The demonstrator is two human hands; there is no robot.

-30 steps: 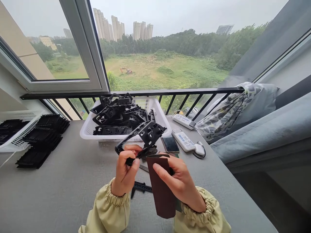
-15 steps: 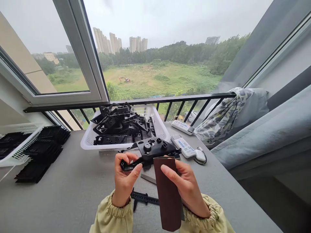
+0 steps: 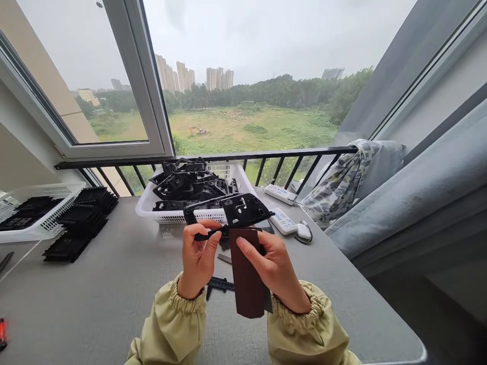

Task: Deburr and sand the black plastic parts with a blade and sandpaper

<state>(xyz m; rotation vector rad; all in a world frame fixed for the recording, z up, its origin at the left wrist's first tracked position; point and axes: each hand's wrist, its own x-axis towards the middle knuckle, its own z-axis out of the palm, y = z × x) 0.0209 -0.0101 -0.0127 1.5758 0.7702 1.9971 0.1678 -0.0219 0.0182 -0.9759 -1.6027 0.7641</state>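
My left hand (image 3: 200, 258) pinches the near arm of a black plastic frame part (image 3: 253, 217) between thumb and fingers. The part is tilted up, its flat face with cut-outs turned toward me. My right hand (image 3: 276, 266) is closed on a folded sheet of dark brown sandpaper (image 3: 247, 281), thumb on its front face. The sheet's top edge lies just under the part; whether they touch I cannot tell. Below, a black caliper (image 3: 221, 285) lies on the table, partly covered by the sandpaper. A small grey strip (image 3: 224, 258) is behind it.
A white basket (image 3: 146, 208) heaped with black plastic parts stands behind my hands. Farther left are stacked black parts (image 3: 81, 223) and another white basket (image 3: 49, 234). White power adapters (image 3: 283, 220) lie at the right, near the railing (image 3: 262, 171). A red-and-black object (image 3: 3, 332) shows at the left edge.
The black part has been turned over and tilted up, its flat face with cut-outs now toward me. Both hands and the sandpaper appear higher as the view shifts.
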